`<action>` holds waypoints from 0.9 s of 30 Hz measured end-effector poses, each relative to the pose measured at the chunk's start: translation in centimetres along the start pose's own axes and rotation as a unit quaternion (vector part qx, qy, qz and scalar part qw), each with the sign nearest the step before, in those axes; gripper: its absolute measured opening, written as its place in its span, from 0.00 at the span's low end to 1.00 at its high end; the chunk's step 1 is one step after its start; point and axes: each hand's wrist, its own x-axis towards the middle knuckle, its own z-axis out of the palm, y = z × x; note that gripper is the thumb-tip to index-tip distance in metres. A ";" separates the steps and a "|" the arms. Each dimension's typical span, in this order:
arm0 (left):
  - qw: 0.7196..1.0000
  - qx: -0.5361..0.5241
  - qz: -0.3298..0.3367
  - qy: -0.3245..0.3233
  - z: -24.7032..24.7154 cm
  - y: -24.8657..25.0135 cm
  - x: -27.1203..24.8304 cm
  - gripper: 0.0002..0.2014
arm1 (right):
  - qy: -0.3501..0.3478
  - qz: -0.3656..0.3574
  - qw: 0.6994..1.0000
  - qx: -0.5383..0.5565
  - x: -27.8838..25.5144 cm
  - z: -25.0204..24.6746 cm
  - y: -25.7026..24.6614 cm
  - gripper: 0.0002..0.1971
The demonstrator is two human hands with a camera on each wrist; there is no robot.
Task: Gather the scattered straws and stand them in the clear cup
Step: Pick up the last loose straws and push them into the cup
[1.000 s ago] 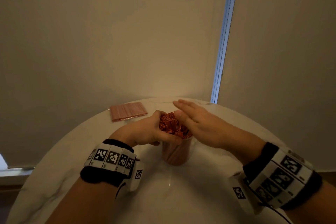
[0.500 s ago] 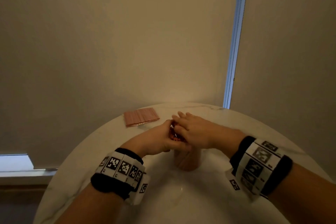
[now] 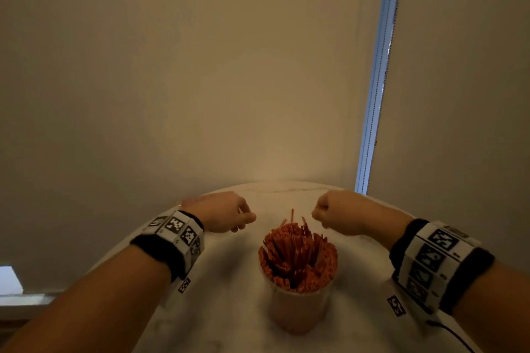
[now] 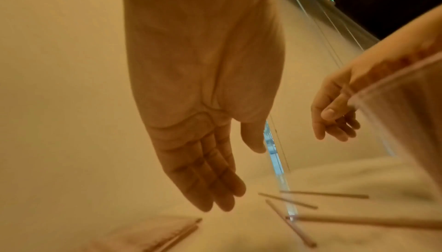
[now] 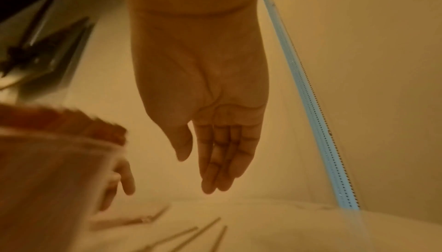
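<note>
A clear plastic cup, tightly packed with upright thin red-orange straws, stood near the middle of a round white marble-look table. The person's left hand hovered at about ten o'clock from the cup and the right hand at about two o'clock, both beyond it and apart from it. Both wrist views showed each palm open with fingers loose, nearly straight and holding nothing. A few loose straws lay flat on the table past the cup at roughly twelve o'clock, just below the fingertips, and a flat pink packet of straws lay further toward ten o'clock. The chief risk seemed to be the cup itself: it looked very full, with a few straws standing proud of the rest, so forcing more in could splay the bundle or push some out. A forearm sweeping back could also brush those tall tips and tip the cup. The thin loose straws might roll away when pinched. The table's far edge curved close behind the hands, with a beige blind right beyond it, so open room lay mostly to either side of the cup.
</note>
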 end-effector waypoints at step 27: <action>0.989 0.144 -0.011 -0.045 5.3 5.3 8.5 0.12 | -0.101 0.001 0.981 -0.165 7.1 5.8 1.9 0.17</action>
